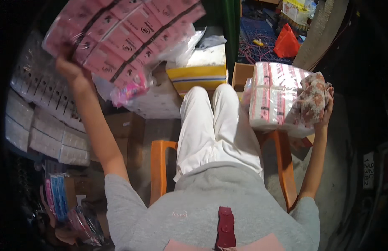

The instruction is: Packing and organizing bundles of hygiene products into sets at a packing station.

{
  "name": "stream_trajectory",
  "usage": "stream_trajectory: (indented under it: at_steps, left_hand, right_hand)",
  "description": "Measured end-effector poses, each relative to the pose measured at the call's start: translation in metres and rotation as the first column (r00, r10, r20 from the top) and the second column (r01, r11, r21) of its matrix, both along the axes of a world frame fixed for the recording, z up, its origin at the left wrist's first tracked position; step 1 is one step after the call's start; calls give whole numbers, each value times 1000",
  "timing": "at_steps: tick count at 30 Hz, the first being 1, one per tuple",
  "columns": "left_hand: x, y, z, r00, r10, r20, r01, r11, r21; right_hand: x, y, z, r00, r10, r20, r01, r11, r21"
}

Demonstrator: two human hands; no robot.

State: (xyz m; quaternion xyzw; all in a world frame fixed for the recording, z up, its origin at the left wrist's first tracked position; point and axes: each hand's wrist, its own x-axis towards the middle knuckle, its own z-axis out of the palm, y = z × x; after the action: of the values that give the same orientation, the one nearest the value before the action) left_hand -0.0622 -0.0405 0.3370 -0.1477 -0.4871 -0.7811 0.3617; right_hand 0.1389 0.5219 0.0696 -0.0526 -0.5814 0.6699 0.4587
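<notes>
Below me, I sat in an orange plastic chair (158,167), my white-trousered legs (202,134) pointing ahead. My left hand (71,68) gripped a pink plastic-wrapped bundle (133,39) near its lower left edge, holding it tilted at the upper left. My right hand (329,108) clasped a patterned cloth (313,98) against the right side of a white-and-pink pack (271,94), just right of my knees; I cannot tell whether those fingers also gripped the pack. A yellow-and-white box (197,76) stood beyond my knees.
</notes>
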Motion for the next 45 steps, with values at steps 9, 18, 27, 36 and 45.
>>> stream_trajectory:
  at_steps: [9, 18, 27, 36, 45]
  left_hand:
    - [-4, -85, -322, 943, -327, 53, 330, 943, -51]
    - [61, 49, -311, 111, -892, 438, 768, 357, 532]
    - [80, 64, -304, -1, -918, 396, 834, 217, 506]
    - [96, 65, -312, 217, -788, 576, 668, 550, 501]
    - [91, 38, -307, 389, -730, 562, 616, 660, 431]
  right_hand:
    - [-6, -19, 13, 978, -119, -168, 201, 736, 647]
    - [4, -56, 49, 1000, 3, -7, -5, 953, -304]
    - [5, -42, 45, 997, 72, -16, -74, 980, -184]
    - [21, -89, 104, 993, -105, 53, 110, 989, -96]
    - [34, -134, 109, 973, -207, 99, 87, 732, 675]
